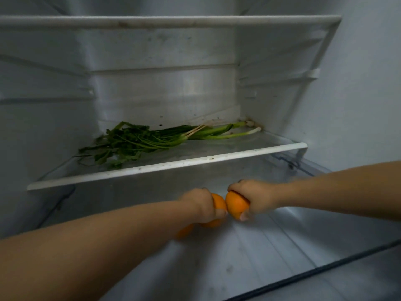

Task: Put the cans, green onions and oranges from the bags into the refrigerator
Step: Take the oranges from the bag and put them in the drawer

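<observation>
two hands reach below the shelf (167,165) — left hand (200,205) grips an orange (219,203), right hand (255,195) grips another orange (236,206). green onions (141,141) lie on the shelf.

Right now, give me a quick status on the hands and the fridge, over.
Left hand grips oranges; right hand grips one orange. Both low in the fridge, under the glass shelf. Green onions on that shelf. No cans seen, nothing blocking.

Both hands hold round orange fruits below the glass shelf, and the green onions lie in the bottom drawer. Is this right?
Not quite. The head view shows the long green onions lying on the white-edged glass shelf, not in the drawer. Left hand and right hand do hold round orange fruits below it.
</observation>
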The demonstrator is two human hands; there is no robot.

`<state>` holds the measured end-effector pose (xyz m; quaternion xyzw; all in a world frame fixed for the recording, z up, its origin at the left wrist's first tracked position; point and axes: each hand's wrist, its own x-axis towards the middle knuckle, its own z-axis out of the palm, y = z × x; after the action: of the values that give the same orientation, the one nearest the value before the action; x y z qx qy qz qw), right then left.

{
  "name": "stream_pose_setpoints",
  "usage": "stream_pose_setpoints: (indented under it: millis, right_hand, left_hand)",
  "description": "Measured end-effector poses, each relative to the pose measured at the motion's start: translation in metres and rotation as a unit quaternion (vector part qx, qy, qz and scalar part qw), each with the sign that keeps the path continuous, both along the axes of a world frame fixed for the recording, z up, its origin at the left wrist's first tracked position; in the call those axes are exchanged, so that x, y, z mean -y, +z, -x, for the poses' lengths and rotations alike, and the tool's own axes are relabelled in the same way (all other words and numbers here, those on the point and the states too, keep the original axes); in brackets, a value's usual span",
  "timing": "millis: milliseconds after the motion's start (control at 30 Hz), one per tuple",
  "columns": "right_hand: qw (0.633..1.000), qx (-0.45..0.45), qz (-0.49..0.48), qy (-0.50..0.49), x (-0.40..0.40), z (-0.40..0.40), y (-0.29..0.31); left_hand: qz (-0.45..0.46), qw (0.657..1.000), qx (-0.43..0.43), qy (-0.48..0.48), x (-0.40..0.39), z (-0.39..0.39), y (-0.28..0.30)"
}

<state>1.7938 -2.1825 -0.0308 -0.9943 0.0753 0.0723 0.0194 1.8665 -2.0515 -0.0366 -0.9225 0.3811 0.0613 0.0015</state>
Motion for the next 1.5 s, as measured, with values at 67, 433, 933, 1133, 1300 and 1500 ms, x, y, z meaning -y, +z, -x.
stream_pose_setpoints:
  millis: [67, 433, 933, 1133, 1300, 1500]
  right_hand:
    - [1.0, 0.018, -0.006, 0.0, 0.001, 0.0, -0.005]
    - [0.999, -0.019, 0.05, 0.003, -0.006, -0.004, -0.001]
    - [0.995, 0.032, 0.096, 0.024, -0.06, 0.078, 0.115]
    - [0.972, 0.2, 0.09, 0.083, -0.115, 0.147, 0.104]
    - [0.945, 0.312, -0.016, 0.092, -0.161, 0.203, 0.073]
    - [0.944, 0.292, -0.065, 0.139, -0.246, 0.268, 0.03]
  left_hand:
    - [-0.006, 1.0, 0.011, 0.001, 0.0, -0.002, -0.002]
    - [-0.001, 0.999, 0.037, 0.007, 0.0, 0.005, 0.001]
    - [-0.098, 0.98, 0.172, -0.02, -0.035, 0.089, 0.096]
    - [0.012, 0.973, 0.218, 0.078, -0.104, 0.168, 0.107]
    - [0.083, 0.956, 0.208, 0.188, -0.175, 0.263, 0.084]
    - [0.108, 0.944, 0.131, 0.284, -0.274, 0.372, 0.037]
